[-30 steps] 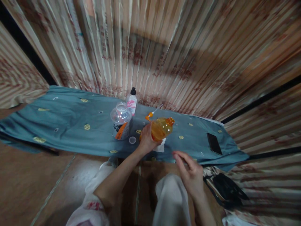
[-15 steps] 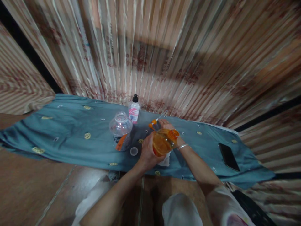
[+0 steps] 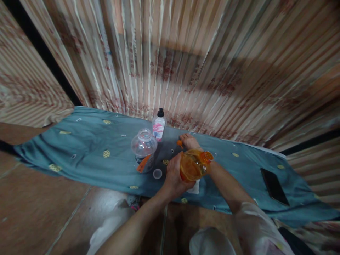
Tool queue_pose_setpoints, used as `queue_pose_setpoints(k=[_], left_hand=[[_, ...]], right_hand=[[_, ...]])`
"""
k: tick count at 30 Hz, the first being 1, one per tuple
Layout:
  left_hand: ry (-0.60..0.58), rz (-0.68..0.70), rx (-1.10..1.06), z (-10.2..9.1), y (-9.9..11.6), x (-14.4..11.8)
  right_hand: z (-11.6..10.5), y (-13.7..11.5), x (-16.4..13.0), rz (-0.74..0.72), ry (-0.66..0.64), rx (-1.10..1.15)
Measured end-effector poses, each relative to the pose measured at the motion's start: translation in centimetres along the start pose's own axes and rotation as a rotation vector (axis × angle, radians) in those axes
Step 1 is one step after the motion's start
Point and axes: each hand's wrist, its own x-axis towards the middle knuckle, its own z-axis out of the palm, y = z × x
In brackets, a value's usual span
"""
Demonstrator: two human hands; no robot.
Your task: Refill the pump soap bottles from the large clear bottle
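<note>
My left hand [image 3: 174, 174] is wrapped round a clear orange bottle [image 3: 193, 167], held tilted with its uncapped neck toward the right. Behind the bottle, my right hand [image 3: 190, 141] is closed around a small orange pump top [image 3: 180, 143]; its tube is hidden by the hand. To the left stands a clear, wide-bodied plastic jar [image 3: 144, 146] with an open mouth and an orange-and-dark label. Between jar and left hand lies a small round translucent cap [image 3: 157, 174]. Part of a white tissue-like piece [image 3: 196, 187] shows beneath the bottle.
A clear squeeze bottle [image 3: 158, 129] with black cap and pink label stands behind the jar. A black phone [image 3: 274, 186] lies on the right of the blue-green cloth-covered table [image 3: 90, 156]. A pleated curtain [image 3: 170, 71] hangs along the back edge.
My right hand, open beside the pump top before, has closed around it, and the pale tube no longer shows. The left hand still holds the bottle. The whole view has shifted slightly.
</note>
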Motion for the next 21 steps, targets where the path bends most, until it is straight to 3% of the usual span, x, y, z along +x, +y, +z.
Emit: queue_pose_setpoints(k=[3,7,9,11,14,17,21], left_hand=[[-0.011,0.000,0.003,-0.1,0.1,0.1],[-0.026,0.004,0.010,-0.2,0.0,0.2],[-0.030,-0.005,0.015,-0.2,-0.1,0.2],[-0.039,-0.002,0.016,-0.2,-0.3,0.3],[-0.040,0.032,0.026,-0.1,-0.7,0.5],[-0.020,0.037,0.047,0.2,-0.9,0.7],[-0.011,0.029,0.059,0.3,-0.9,0.9]], right_hand=[[-2.7,0.9,-1.6,0.062,0.134,0.095],[-7.5,2.6,-5.7,0.185,0.418,0.269],[-10.2,3.6,-8.7,0.286,0.612,0.373],[-12.7,4.3,-12.2,0.406,0.906,0.611],[-15.7,4.8,-17.7,0.494,1.183,0.815],[-17.3,4.7,-22.7,0.546,1.280,1.018],[-17.1,4.0,-27.3,0.665,1.288,1.294]])
